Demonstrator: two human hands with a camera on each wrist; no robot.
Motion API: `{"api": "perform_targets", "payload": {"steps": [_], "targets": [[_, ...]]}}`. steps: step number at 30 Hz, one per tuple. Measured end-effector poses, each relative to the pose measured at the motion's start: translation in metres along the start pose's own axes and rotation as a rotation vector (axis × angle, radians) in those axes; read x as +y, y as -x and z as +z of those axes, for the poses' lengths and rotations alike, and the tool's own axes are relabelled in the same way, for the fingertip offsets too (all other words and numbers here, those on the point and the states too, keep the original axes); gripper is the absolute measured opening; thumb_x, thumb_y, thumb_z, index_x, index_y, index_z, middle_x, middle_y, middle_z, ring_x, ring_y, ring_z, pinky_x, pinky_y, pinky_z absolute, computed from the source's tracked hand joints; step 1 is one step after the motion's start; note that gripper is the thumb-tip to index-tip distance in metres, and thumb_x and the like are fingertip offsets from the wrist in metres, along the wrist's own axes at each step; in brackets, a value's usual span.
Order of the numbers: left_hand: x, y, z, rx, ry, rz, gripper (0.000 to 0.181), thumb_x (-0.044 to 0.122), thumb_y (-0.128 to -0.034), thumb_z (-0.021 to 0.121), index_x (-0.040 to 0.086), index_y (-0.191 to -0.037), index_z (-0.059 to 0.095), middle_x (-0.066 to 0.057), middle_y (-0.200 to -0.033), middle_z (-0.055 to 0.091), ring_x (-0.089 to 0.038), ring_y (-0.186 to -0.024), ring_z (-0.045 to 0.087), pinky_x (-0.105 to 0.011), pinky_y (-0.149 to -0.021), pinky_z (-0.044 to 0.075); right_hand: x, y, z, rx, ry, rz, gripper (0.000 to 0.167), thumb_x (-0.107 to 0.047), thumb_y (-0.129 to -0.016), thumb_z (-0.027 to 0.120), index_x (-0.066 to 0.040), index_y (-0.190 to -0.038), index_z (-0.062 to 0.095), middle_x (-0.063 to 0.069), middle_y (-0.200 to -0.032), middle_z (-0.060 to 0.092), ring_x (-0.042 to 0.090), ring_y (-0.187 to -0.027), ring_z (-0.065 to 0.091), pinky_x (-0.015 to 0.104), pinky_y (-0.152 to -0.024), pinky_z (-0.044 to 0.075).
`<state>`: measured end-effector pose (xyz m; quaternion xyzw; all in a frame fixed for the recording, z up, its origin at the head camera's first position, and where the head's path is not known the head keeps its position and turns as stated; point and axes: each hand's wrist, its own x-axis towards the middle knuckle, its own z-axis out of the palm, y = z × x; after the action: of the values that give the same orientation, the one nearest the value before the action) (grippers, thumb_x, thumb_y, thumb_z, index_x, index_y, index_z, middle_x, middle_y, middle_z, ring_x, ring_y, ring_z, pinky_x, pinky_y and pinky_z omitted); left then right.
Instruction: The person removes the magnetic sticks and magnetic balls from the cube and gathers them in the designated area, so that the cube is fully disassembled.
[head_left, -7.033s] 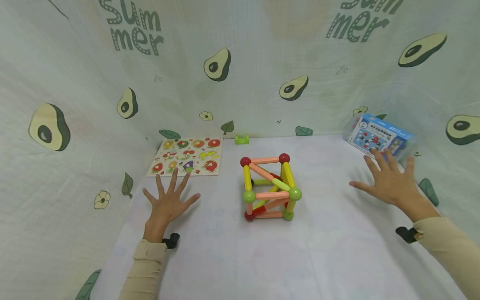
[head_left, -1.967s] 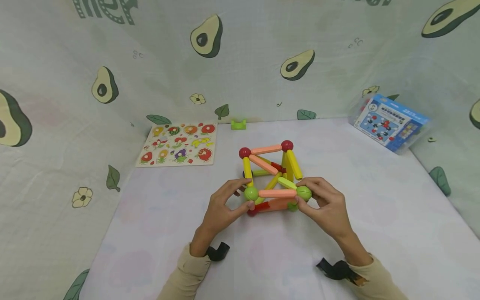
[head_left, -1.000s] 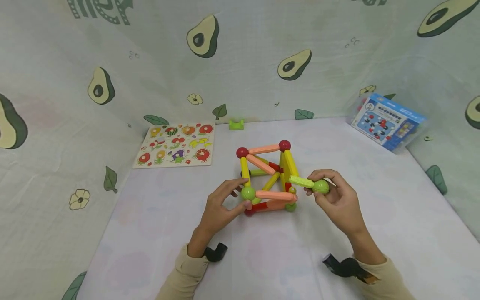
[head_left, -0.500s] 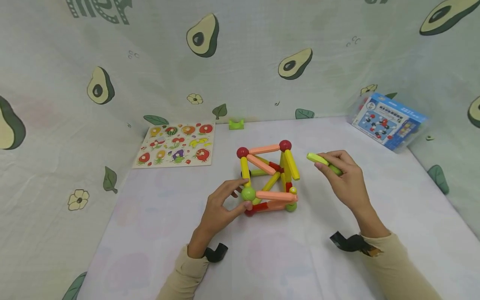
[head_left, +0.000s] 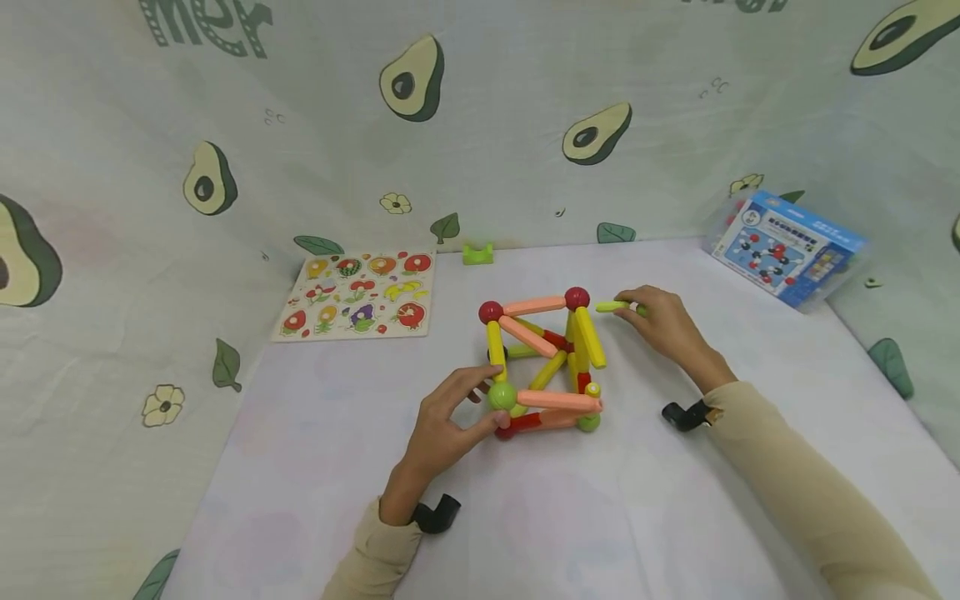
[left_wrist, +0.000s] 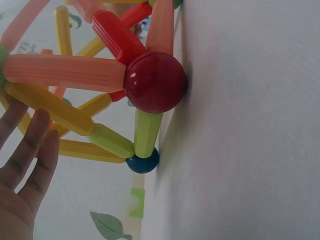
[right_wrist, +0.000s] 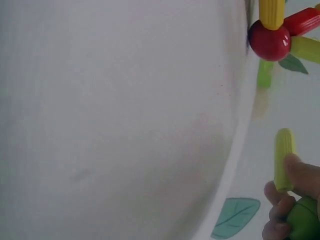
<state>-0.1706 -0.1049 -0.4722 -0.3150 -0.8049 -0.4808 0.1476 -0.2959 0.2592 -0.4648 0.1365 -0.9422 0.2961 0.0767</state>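
Observation:
A frame of magnetic rods and balls stands mid-table, its rods yellow, salmon, red and green. At its front left upper corner, my left hand pinches a green ball between thumb and fingers. From that ball a salmon rod runs right to a free end. Right of the frame's far red ball, my right hand holds a light green rod, which points left, apart from the frame. A green ball sits within the same hand, partly hidden by fingers.
A fruit puzzle board lies at the back left. Near the back edge is a small green piece. A blue and white box in clear wrapping leans at the back right. An avocado-print cloth rises behind the table.
Both hands came in to the frame. My right hand took the front right green ball with its light green rod off and carried them right and back. The left hand stays at its corner.

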Motion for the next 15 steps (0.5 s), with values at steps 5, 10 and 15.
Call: {"api": "perform_targets", "payload": {"steps": [5, 10, 15], "targets": [[0.001, 0.002, 0.0, 0.007, 0.005, 0.0, 0.062, 0.023, -0.0847, 0.082, 0.021, -0.141, 0.056, 0.003, -0.13, 0.06, -0.015, -0.104, 0.06, -0.031, -0.081, 0.056, 0.001, -0.009, 0.006, -0.053, 0.025, -0.076, 0.022, -0.006, -0.092, 0.072, 0.003, -0.112, 0.072, 0.02, -0.109, 0.062, 0.037, -0.1, 0.058, 0.054, -0.091, 0.051], [0.001, 0.001, -0.001, 0.005, 0.0, 0.004, 0.062, 0.02, -0.0844, 0.082, 0.02, -0.141, 0.056, 0.002, -0.129, 0.061, -0.014, -0.104, 0.06, -0.032, -0.081, 0.057, 0.001, -0.013, 0.008, -0.091, 0.055, -0.058, 0.023, -0.006, -0.093, 0.071, 0.004, -0.113, 0.071, 0.02, -0.109, 0.062, 0.036, -0.1, 0.058, 0.054, -0.091, 0.05], [-0.001, -0.001, -0.003, 0.016, -0.011, 0.001, 0.064, 0.014, -0.0824, 0.083, 0.018, -0.14, 0.056, 0.0, -0.128, 0.061, -0.015, -0.102, 0.059, -0.033, -0.079, 0.057, 0.006, -0.015, 0.008, -0.108, 0.069, -0.033, 0.024, -0.007, -0.093, 0.071, 0.004, -0.114, 0.071, 0.022, -0.111, 0.063, 0.038, -0.101, 0.058, 0.055, -0.092, 0.049]]}}
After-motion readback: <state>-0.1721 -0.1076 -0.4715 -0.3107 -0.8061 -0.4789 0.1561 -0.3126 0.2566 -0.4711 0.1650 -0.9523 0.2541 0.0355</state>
